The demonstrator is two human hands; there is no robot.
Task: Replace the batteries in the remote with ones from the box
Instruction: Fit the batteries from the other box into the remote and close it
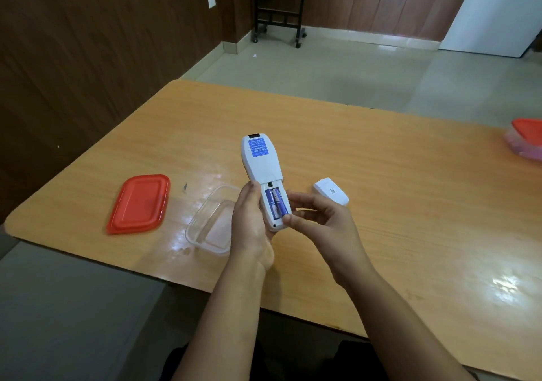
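Seemingly near the end: the left hand (252, 228) grips the remote (262, 160) back-up above the table (381, 175), with two batteries (275, 204) in its open bay. The right hand (319, 222) pinches the right one between thumb and forefinger. The box (192, 229) at left looks empty beside its lid (139, 203), so seating that battery and refitting the cover (331, 194) at right likely remain.

On tabletop (381, 204), near left edge: lid (139, 203); box (211, 219) just right of lid. Above middle: remote (262, 160), two batteries (277, 203) in its compartment. Right of remote: battery cover (330, 190). At right edge: second box (526, 140).
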